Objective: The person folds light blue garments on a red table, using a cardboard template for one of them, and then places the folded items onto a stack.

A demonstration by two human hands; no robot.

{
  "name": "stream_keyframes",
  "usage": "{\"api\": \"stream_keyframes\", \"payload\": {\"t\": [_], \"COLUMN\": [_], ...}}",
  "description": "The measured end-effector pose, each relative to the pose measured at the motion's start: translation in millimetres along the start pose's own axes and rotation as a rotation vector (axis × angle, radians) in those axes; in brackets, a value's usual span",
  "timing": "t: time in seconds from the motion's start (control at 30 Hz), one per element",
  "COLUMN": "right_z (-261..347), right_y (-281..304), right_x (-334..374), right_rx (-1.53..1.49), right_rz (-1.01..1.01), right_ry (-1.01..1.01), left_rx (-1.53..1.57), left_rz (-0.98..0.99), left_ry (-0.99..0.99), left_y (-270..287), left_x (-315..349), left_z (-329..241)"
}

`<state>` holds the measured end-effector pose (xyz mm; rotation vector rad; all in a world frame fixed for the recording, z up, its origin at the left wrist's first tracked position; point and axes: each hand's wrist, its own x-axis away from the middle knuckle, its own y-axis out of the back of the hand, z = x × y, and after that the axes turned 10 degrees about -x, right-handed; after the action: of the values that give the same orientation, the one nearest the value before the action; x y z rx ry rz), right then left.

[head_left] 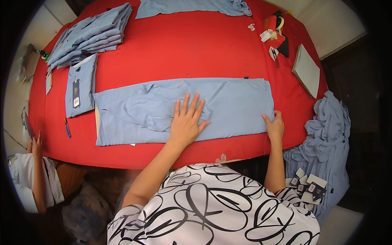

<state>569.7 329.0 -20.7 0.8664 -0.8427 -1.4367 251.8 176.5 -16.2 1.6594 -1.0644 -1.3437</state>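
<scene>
A light blue garment (241,104), folded into a long strip, lies across the red-covered table in front of me. Its left half is wrinkled, and a pale edge shows beneath its left end. My left hand (188,120) rests flat on the middle of the cloth, fingers spread. At the strip's right end, my right hand (275,125) grips the garment's edge, the thumb on the near side and the fingers curled over the corner. A small dark tab sits on the far edge of the cloth.
A stack of folded blue garments (92,36) stands far left, beside a tagged folded one (81,87). A pen (67,128) lies nearby. Scissors (275,57) and a stack of white card (307,71) are at right. Loose garments (326,130) hang off the right side. Another person (34,175) is at left.
</scene>
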Motion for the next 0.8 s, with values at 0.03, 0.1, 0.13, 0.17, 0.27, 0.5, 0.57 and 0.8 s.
{"api": "stream_keyframes", "payload": {"t": [0.03, 0.1, 0.13, 0.17, 0.27, 0.5, 0.57, 0.8], "right_z": [-6, -25, -28, -3, 91, 224, 215, 182], "right_y": [-1, 2, 3, 8, 23, -46, -55, -49], "right_x": [-4, -22, -28, -27, -3, 99, 108, 55], "right_rx": [-0.073, -0.308, -0.423, -0.486, -0.639, -0.436, -0.476, -0.651], "right_rz": [0.03, 0.105, 0.149, 0.136, 0.131, 0.802, 0.823, 0.362], "right_ry": [-0.007, -0.047, -0.064, 0.019, 0.307, 0.742, 0.789, 0.66], "left_rx": [-0.036, -0.019, -0.011, 0.061, 0.381, 1.535, 1.511, 0.757], "left_rz": [0.058, 0.075, 0.085, 0.063, -0.022, -0.176, -0.112, -0.048], "left_ry": [0.004, -0.007, -0.007, 0.023, 0.195, 0.858, 0.895, 0.637], "left_y": [-8, -10, -11, -14, -8, 6, 10, 6], "left_x": [3, 2, 3, 4, 8, 20, 20, 19], "left_z": [-3, 0, 1, 5, 16, 47, 55, 39]}}
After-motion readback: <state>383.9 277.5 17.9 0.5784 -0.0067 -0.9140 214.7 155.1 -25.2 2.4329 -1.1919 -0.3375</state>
